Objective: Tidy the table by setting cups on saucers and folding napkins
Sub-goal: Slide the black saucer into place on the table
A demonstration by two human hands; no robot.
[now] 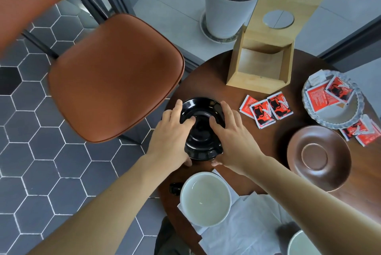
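Both hands are on it: left hand [172,129] and right hand [231,133] clasp the black saucer [201,118] from either side, thumbs at its near rim, possibly a stacked pair, hard to tell. It sits at the bench's [216,73] left edge. The white cup [205,199] waits directly nearer the body, between both forearms, on crumpled napkins [247,226].

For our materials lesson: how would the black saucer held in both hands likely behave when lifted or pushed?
The black saucer looks glossy, so probably slippery under the left hand and right hand. It seems rigid, likely ceramic and breakable. Shallow and wide, it should slide, not tip.
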